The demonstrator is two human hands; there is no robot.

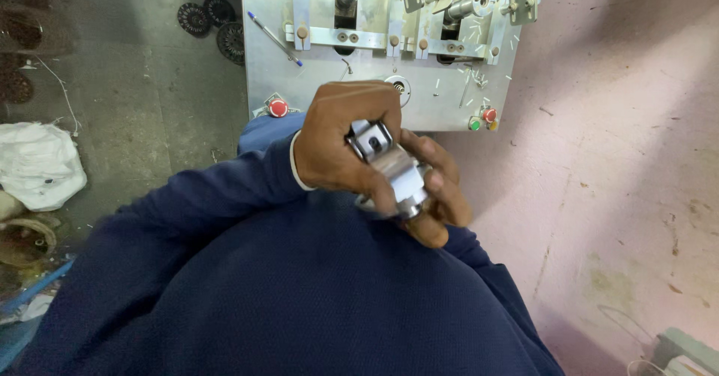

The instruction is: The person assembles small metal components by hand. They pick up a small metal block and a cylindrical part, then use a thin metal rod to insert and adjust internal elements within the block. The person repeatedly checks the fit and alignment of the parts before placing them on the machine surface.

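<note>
Holding a shiny metal part [393, 170] at chest height, just near of the machine plate [374, 84]. Left hand [346, 140] wrapped over the far and left side of the part, fingers curled down across it, grip closed on the part. Right hand [438, 196] cupped under and around the right and near side, thumb and fingertips pressed against the rounded lower end, grip likewise closed on the part. Part tilted, square blocky end with a dark hole toward the far left, round barrel end toward the near right. Dark blue sleeves [225, 189] and sweater filling the near half of the view.

Beyond the hands: flat steel plate carrying brackets, rollers and clamps along its far edge, small white slivers scattered over its right half. Blue pen [275, 39] lying slantwise on the plate's left part. Red button [278, 108] at the plate's near left corner; red button and green button [475, 124] together at the near right corner. Dark round discs [213, 20] on the floor left of the plate. White sack [37, 162] at far left. Pink surface [622, 159] stretching to the right.
</note>
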